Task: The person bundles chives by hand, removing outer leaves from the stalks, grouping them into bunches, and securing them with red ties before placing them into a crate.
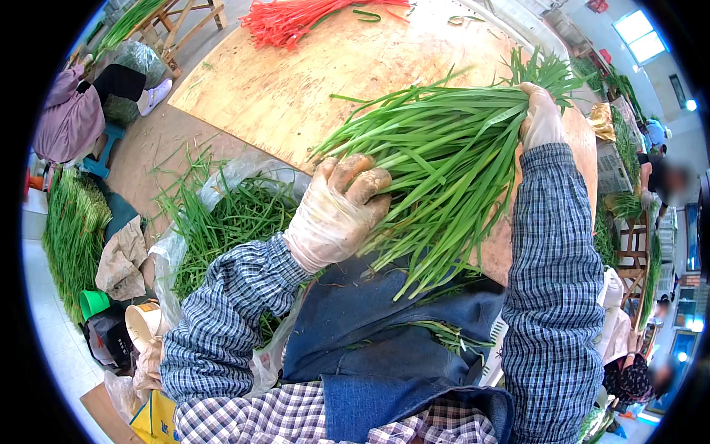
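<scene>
The right hand (541,117) grips a leafy green bunch (455,144) toward two o'clock; the left hand (339,214), near centre, curls against it, its hold unclear. Between seven and eight o'clock, a cut-off yellow bag (153,419) bears illegible markings.

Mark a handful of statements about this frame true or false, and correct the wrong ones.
1. The right hand grips the green bundle. True.
2. The left hand wears a black glove. False: its glove is pale and translucent.
3. The red strips lie at the near edge of the wooden tabletop. False: they lie at its far side.
4. A clear plastic bag holds loose green leaves. True.
</scene>
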A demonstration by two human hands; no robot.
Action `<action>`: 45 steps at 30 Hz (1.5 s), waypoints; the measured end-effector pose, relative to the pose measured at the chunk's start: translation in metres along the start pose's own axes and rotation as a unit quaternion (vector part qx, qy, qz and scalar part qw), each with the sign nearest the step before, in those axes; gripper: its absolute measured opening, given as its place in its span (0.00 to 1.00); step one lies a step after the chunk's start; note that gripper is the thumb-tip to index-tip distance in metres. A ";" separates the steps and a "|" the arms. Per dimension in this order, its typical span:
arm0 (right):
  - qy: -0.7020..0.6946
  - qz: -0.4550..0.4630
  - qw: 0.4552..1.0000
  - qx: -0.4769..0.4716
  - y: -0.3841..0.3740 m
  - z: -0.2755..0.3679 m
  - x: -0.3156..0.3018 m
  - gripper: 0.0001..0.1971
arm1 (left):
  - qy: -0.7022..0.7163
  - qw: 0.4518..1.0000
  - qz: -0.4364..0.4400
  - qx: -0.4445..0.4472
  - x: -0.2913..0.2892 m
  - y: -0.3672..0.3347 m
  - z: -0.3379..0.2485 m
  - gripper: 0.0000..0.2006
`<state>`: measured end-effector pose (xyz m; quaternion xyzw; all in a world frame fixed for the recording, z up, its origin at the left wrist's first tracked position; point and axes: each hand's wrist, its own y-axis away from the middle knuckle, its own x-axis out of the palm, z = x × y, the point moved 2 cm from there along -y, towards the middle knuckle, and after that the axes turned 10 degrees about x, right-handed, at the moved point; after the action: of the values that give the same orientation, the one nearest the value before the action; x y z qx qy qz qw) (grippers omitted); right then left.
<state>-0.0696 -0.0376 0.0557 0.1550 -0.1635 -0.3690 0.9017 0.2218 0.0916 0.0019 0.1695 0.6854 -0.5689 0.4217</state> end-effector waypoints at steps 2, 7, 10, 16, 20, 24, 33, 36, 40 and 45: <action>-0.023 0.010 1.000 -0.004 -0.006 0.003 -0.004 0.14 | -0.018 0.999 -0.019 -0.018 0.002 -0.004 -0.005 0.14; -0.046 0.022 0.999 0.011 -0.016 0.002 -0.009 0.15 | -0.046 0.998 -0.018 -0.044 0.009 -0.004 -0.009 0.14; -0.019 0.036 0.999 0.013 0.001 0.006 -0.005 0.14 | -0.032 0.998 -0.037 -0.035 0.008 0.004 -0.006 0.11; -0.062 0.032 0.997 0.032 -0.031 0.015 -0.026 0.10 | 0.062 0.994 0.006 -0.085 -0.017 0.056 0.003 0.10; -0.064 0.064 0.996 0.023 -0.047 0.013 -0.032 0.11 | -0.016 0.912 0.304 -0.275 -0.058 0.157 0.010 0.14; -0.092 -0.015 0.995 0.020 -0.014 0.011 -0.021 0.15 | 0.010 0.963 0.169 -0.209 -0.073 0.091 -0.019 0.22; -0.087 0.017 0.996 -0.004 -0.016 0.011 -0.026 0.15 | -0.009 0.985 -0.033 -0.169 0.008 -0.026 -0.035 0.19; -0.072 -0.004 0.997 -0.030 0.005 0.005 -0.021 0.14 | -0.016 0.986 -0.073 -0.148 0.011 -0.030 -0.035 0.18; -0.086 0.012 0.996 -0.015 -0.009 0.008 -0.032 0.12 | 0.078 0.973 -0.166 -0.143 0.012 -0.030 -0.033 0.15; -0.096 0.016 0.995 0.018 -0.007 0.004 -0.029 0.13 | 0.237 0.956 -0.132 -0.112 -0.005 -0.013 -0.034 0.14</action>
<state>-0.0953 -0.0223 0.0513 0.1325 -0.2580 -0.3648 0.8847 0.2023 0.1207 0.0140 0.1594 0.8413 -0.4826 0.1844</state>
